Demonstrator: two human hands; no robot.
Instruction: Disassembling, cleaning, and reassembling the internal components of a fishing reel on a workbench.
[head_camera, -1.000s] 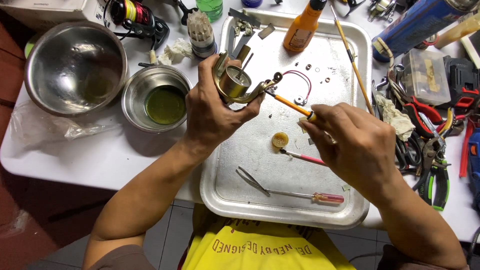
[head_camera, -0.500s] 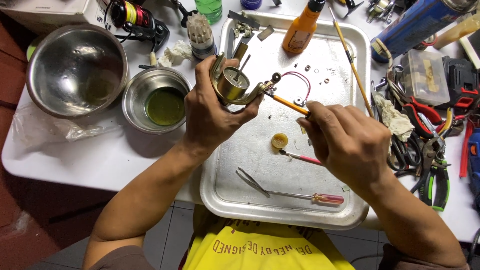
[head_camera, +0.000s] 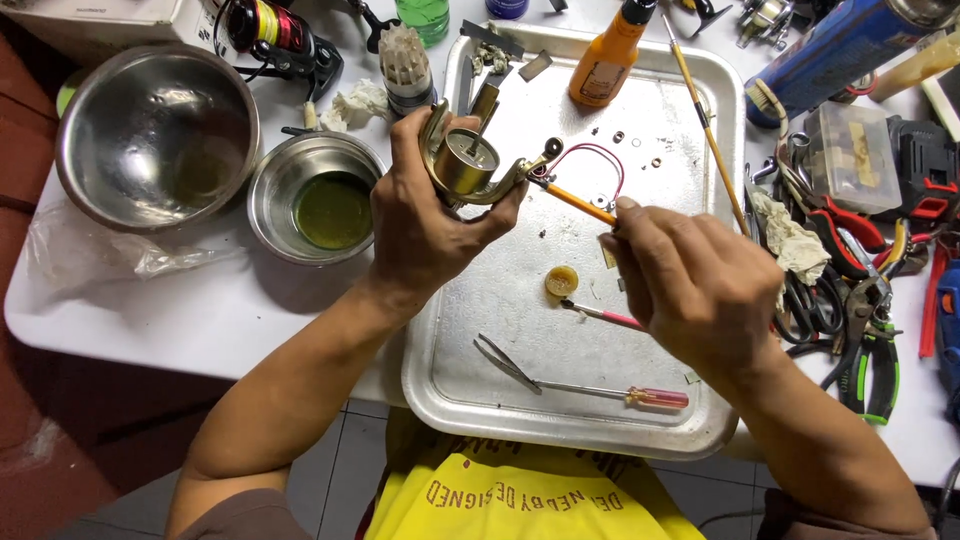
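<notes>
My left hand (head_camera: 425, 225) grips a brass-coloured fishing reel rotor (head_camera: 468, 162) and holds it tilted above the left part of a metal tray (head_camera: 690, 90). My right hand (head_camera: 700, 285) pinches a thin orange-handled tool (head_camera: 578, 200); its tip touches the rotor's arm at the right side. A loop of red wire (head_camera: 600, 160) lies on the tray just behind the tool. Below the hands on the tray lie a small yellow round part (head_camera: 561, 281), a thin pink-handled tool (head_camera: 610, 316), tweezers (head_camera: 506, 362) and a red-handled screwdriver (head_camera: 640, 396).
An orange bottle (head_camera: 606, 62) stands at the tray's back. Left of the tray sit a small steel bowl with greenish liquid (head_camera: 320, 205) and a large steel bowl (head_camera: 150, 135). Pliers, cutters (head_camera: 870, 350) and a blue can (head_camera: 840, 45) crowd the right side.
Both hands stay on the rotor and the orange tool; my right hand has shifted slightly, and the view has drifted a little. Nothing was picked up or let go.
</notes>
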